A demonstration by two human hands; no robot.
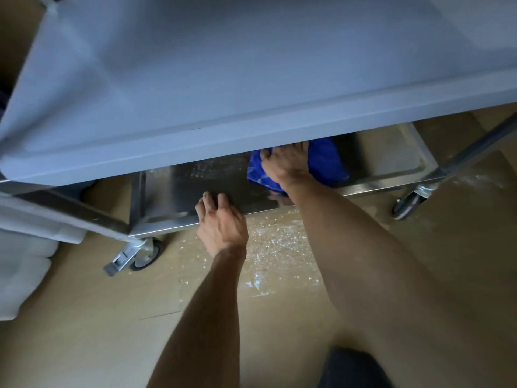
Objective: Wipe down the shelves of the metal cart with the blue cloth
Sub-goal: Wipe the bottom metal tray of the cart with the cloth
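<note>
Blue cloth point(324, 161): bunched, lying on the lower shelf point(195, 180) of the metal cart point(223, 79), toward the shelf's right half. Its far part is hidden under the front edge of the upper shelf point(251, 130).

Right hand point(285, 166): palm down on top of the cloth, fingers spread and bent over it, pressing it to the shelf. Fingertips reach just under the upper shelf's edge, so how far they curl into the fabric cannot be told.

Left hand point(221, 222): at the near rim of the lower shelf, left of the cloth and apart from it. Fingers curl over the rim, tips resting on the shelf surface; it holds the edge.

Lower shelf: shallow tray form with a raised rim, polished steel. Contents: the cloth only, plus a faint whitish streaking on the bare metal to the left of the cloth.

Upper shelf: same tray form, seen from above, pale and blurred; nothing visible in the part that shows.

Cart frame: steel legs at left and right corners. Front left caster point(145, 253) with a brake tab; right caster point(408, 203) partly in view.

Floor point(279, 317): tan, with a scatter of pale flecks and smears just in front of the cart, between the two forearms.

White bin point(25, 264): plastic, at the left edge, beside the cart; contents not visible.
</note>
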